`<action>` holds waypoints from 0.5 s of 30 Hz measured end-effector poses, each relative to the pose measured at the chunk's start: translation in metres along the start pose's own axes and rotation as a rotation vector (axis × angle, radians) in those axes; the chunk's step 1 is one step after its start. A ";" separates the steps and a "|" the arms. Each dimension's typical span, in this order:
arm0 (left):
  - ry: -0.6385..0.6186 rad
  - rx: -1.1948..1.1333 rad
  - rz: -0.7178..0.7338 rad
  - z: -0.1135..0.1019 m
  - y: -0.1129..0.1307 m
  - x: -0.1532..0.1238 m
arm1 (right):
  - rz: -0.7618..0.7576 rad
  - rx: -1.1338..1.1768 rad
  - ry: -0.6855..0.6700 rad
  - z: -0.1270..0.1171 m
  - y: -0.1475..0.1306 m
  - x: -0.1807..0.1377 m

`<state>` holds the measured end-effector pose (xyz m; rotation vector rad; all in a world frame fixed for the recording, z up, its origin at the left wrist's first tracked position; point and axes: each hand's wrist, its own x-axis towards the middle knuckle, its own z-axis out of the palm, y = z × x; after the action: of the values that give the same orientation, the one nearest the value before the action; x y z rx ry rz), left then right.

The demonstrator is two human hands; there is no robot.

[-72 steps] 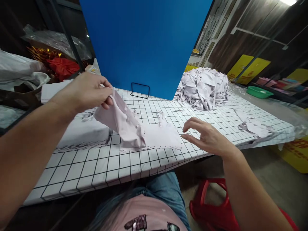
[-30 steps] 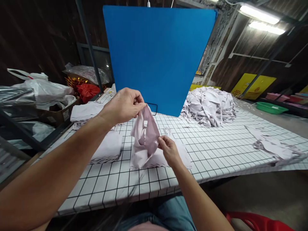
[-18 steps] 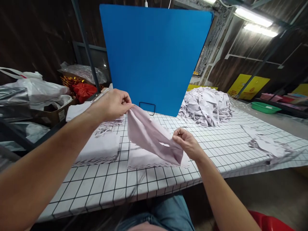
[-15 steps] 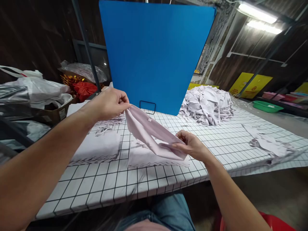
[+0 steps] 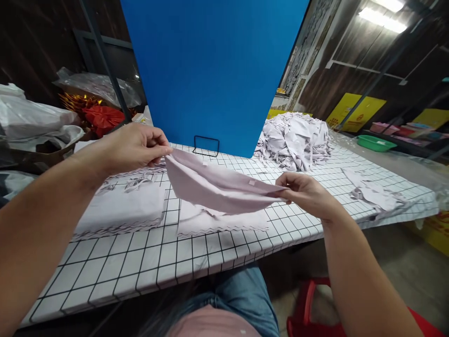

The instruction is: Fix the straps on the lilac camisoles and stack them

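A pale lilac piece of fabric (image 5: pixel 213 187) is stretched between my two hands above the table. It sags in a fold along its lower side, and small white tags show near its top edge. My left hand (image 5: pixel 143 145) pinches its left corner between thumb and fingers. At the other end, my right hand (image 5: pixel 303 192) grips the right corner. Beneath the held cloth lies a stack of similar fabric pieces (image 5: pixel 224 222) with wavy edges, partly covered from view. A second fabric stack (image 5: pixel 119 206) rests to its left, below my left forearm.
Behind my hands a blue board (image 5: pixel 213 70) stands on a wire foot. A large heap of pale fabric (image 5: pixel 294 140) sits at the back right of the checked table (image 5: pixel 140 262). Loose pieces (image 5: pixel 375 192) lie near the right edge. A red stool (image 5: pixel 305 304) is below.
My right hand has moved right and slightly up, drawing the fabric wider and more level. The left hand keeps its corner. The camera view has shifted a little.
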<state>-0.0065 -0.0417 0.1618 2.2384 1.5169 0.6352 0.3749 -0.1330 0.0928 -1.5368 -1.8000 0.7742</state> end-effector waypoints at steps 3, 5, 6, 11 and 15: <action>-0.064 -0.102 -0.069 0.004 -0.008 0.007 | -0.025 -0.019 0.067 0.002 -0.004 0.008; -0.100 -0.138 -0.110 0.009 -0.014 0.010 | -0.049 -0.038 0.122 0.006 -0.006 0.011; -0.112 -0.139 -0.116 0.013 -0.018 0.011 | -0.069 -0.030 0.180 0.008 -0.007 0.011; -0.200 -0.079 -0.114 0.033 -0.035 0.009 | -0.124 -0.021 0.322 0.012 -0.006 0.011; -0.260 -0.096 -0.124 0.037 -0.041 0.005 | -0.100 -0.080 0.265 0.006 0.003 0.013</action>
<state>-0.0158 -0.0237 0.1103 2.0457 1.4491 0.3564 0.3706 -0.1197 0.0881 -1.5092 -1.7117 0.4326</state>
